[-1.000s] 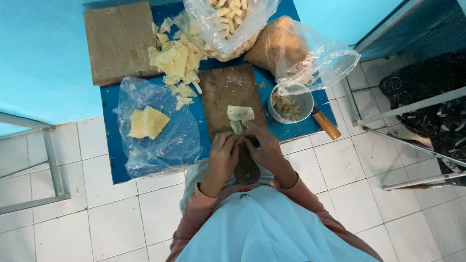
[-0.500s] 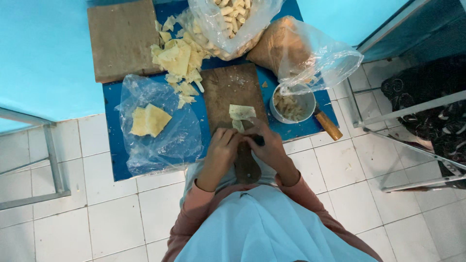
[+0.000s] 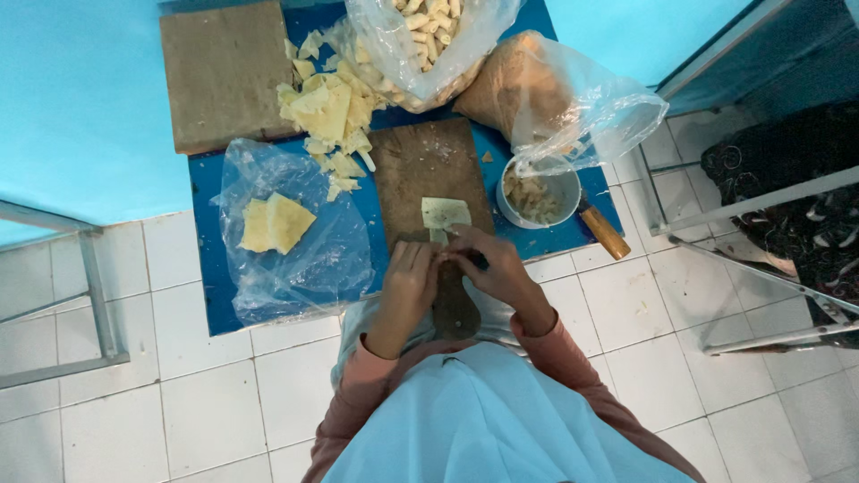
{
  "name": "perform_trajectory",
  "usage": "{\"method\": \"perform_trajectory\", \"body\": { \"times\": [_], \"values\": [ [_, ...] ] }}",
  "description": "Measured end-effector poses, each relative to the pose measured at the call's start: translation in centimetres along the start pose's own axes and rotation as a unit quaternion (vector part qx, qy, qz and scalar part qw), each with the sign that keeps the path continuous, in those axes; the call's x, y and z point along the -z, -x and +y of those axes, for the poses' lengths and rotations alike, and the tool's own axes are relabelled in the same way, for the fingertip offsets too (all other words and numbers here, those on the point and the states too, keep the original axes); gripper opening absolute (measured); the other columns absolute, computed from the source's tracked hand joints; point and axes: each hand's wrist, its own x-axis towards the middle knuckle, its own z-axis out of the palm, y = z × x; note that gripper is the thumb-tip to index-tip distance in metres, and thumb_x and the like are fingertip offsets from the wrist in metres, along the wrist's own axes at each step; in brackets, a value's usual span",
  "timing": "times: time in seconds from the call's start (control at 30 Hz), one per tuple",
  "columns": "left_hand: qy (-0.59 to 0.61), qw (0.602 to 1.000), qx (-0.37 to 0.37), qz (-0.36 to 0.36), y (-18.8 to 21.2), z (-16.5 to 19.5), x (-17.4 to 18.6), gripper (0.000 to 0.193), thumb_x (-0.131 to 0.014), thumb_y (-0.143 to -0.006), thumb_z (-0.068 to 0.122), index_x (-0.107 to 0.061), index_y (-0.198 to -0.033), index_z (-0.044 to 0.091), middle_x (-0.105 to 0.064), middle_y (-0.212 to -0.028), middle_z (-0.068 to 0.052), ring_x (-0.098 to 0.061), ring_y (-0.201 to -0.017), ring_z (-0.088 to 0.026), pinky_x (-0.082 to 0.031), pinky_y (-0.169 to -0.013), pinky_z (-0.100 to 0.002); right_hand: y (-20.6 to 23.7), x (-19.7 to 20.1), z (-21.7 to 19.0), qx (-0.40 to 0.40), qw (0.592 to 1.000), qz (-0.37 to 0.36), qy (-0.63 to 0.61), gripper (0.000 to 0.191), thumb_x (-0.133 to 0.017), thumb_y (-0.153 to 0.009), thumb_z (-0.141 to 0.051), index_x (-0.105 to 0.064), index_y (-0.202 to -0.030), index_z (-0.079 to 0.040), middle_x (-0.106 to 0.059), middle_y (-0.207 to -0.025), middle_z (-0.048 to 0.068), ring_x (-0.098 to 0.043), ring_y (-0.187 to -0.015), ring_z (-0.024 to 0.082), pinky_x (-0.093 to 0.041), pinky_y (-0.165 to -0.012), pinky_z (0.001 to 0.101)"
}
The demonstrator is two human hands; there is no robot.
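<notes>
we pinched the pale wrapper (image 3: 445, 215) with both hands (image 3: 412, 275), right hand (image 3: 490, 266) gripping a dark tool; tearing seemed likely if overpulled

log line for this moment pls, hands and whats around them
left hand: on pale sheet | right hand: on same sheet, holds dark tool | under: wooden board | right: bowl

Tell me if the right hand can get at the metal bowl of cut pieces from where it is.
Probably yes. The right hand is at the cutting board's near end, and the metal bowl stands just beyond it with bare blue mat between.
</notes>
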Motion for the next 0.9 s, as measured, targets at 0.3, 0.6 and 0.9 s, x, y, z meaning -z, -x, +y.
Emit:
{"method": "perform_trajectory", "body": {
  "times": [0.3, 0.6, 0.9],
  "values": [
    [0.003, 0.997, 0.061, 0.042, -0.2, 0.1, -1.1, 0.014, -0.069, -0.084, -0.005, -0.069, -0.097, 0.000, -0.062, -0.097, -0.017, -0.058, -0.092, -0.040, -0.048, -0.079, -0.047, -0.7, -0.2, -0.4, 0.087, 0.993, 0.036, 0.069, 0.033, -0.079, -0.085, 0.002, -0.063, -0.111, -0.010, -0.074, -0.116, 0.017, -0.073, -0.100, 0.034, -0.059, -0.082, 0.0371],
    [-0.011, 0.996, 0.087, 0.023, -0.3, -0.3, -1.2, 0.011, -0.070, -0.087, -0.002, -0.070, -0.098, 0.001, -0.063, -0.098, -0.017, -0.058, -0.093, -0.040, -0.048, -0.079, -0.048, -0.7, 0.3, -1.4, 0.104, 0.991, 0.011, 0.080, 0.038, -0.078, -0.088, -0.001, -0.062, -0.122, -0.002, -0.071, -0.110, 0.017, -0.072, -0.098, 0.037, -0.059, -0.082, 0.0410],
    [-0.008, 0.999, 0.046, 0.002, -0.7, 0.1, 0.3, 0.015, -0.069, -0.085, -0.004, -0.070, -0.100, -0.002, -0.063, -0.101, -0.019, -0.058, -0.095, -0.041, -0.049, -0.081, -0.048, -2.5, 0.5, -0.3, -0.004, 0.998, -0.055, 0.012, 0.051, -0.075, -0.083, 0.000, -0.060, -0.132, -0.002, -0.075, -0.100, 0.013, -0.075, -0.094, 0.031, -0.059, -0.079, 0.0383]
  ]
}}
